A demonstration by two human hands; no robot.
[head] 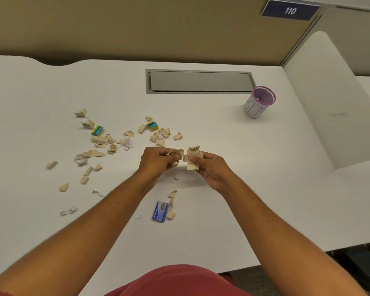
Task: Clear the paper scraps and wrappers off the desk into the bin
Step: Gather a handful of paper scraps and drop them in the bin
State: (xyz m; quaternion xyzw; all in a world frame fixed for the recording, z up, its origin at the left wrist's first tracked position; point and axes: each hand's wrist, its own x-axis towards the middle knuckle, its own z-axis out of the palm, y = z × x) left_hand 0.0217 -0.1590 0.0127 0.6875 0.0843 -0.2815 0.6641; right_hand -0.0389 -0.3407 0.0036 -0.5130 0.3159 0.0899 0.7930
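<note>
Several beige paper scraps [98,139] lie scattered over the left and middle of the white desk [222,135], with white scraps [128,144] among them. Two small yellow-and-blue wrappers [97,130] [153,126] lie in that scatter. A blue wrapper [160,211] rests close to me between my forearms. My left hand [156,160] is closed around beige scraps [178,152]. My right hand [209,167] pinches a bunch of beige scraps [193,157]. Both hands meet just above the desk's middle. The small bin [259,102], a pink-rimmed cup with writing on it, stands far right of my hands.
A grey cable flap [199,81] is set into the desk behind the scatter. A tan partition [137,28] backs the desk, with a blue sign reading 110 [290,10]. A white side panel [333,99] rises at the right. A crumpled clear scrap [68,211] lies at the near left.
</note>
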